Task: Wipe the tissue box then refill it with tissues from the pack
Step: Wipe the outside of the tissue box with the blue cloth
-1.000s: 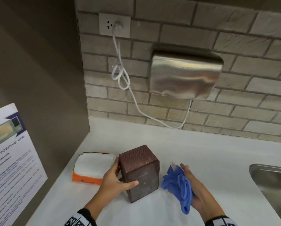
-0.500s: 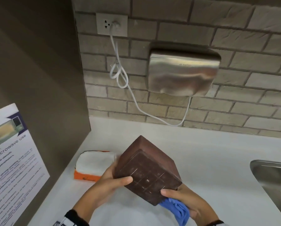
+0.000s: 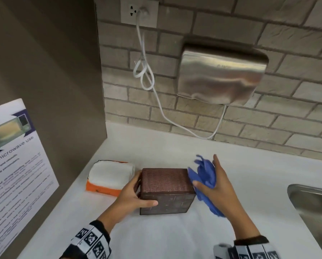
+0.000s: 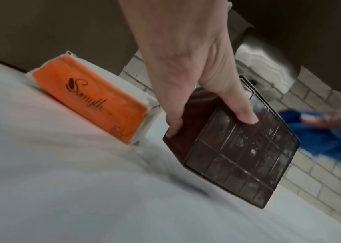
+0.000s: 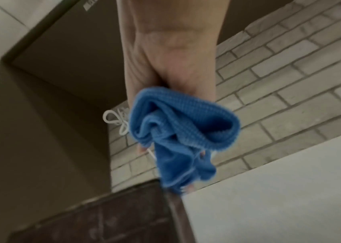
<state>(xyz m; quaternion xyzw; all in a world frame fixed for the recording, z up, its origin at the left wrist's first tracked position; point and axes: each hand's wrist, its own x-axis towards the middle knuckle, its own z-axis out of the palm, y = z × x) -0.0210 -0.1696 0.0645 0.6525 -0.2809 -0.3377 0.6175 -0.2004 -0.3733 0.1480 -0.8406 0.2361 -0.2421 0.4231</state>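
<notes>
The brown tissue box (image 3: 165, 187) lies on its side on the white counter (image 3: 175, 238), its gridded base (image 4: 242, 148) facing me. My left hand (image 3: 132, 195) grips its left end, thumb (image 4: 240, 110) on the base and fingers round the far side. Against the box's right end my right hand (image 3: 212, 186) holds a bunched blue cloth (image 3: 203, 176), which also shows in the right wrist view (image 5: 178, 131). The orange and white tissue pack (image 3: 109, 176) lies just left of the box (image 4: 90, 100).
A steel hand dryer (image 3: 222, 77) hangs on the brick wall, its white cord (image 3: 145, 71) running to a socket (image 3: 139, 12). A steel sink (image 3: 313, 206) sits at the right edge. A brown cabinet side with a microwave notice (image 3: 16, 165) bounds the left.
The box, tilted up in both hands half a second ago, now lies flat on its side on the counter. My right hand with the cloth has moved from under it to its right end.
</notes>
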